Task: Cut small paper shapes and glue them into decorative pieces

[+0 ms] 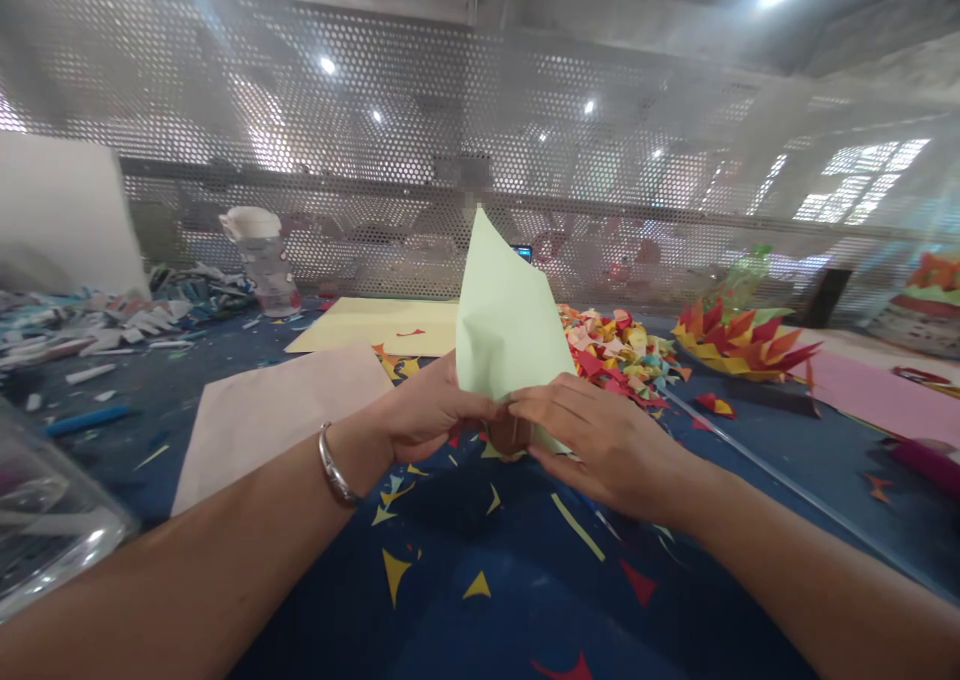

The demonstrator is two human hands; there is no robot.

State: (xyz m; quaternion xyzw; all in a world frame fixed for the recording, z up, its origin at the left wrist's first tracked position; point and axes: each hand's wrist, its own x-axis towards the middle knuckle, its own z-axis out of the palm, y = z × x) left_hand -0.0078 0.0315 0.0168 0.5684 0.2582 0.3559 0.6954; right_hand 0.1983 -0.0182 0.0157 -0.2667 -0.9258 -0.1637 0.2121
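Observation:
A sheet of pale green paper (pixel 510 320) stands upright and bent in the middle of the view. My left hand (pixel 431 405) pinches its lower left edge between thumb and fingers. From the other side, my right hand (pixel 592 435) has its fingers closed on the bottom of the same sheet. Between the hands, below the paper, a small brownish patch shows, which I cannot make out. Paper scraps (pixel 395 572) in yellow and red lie on the dark blue table (pixel 337 610) beneath.
Behind lie a yellow sheet (pixel 352 322) and a pale pink sheet (pixel 277 415). A pile of coloured paper bits (pixel 622 350) and a red-yellow paper flower (pixel 739 340) are right. Left stand a white-lidded cup (pixel 262 260) and a clear plastic box (pixel 56 520). A perforated metal screen (pixel 390 180) closes the back.

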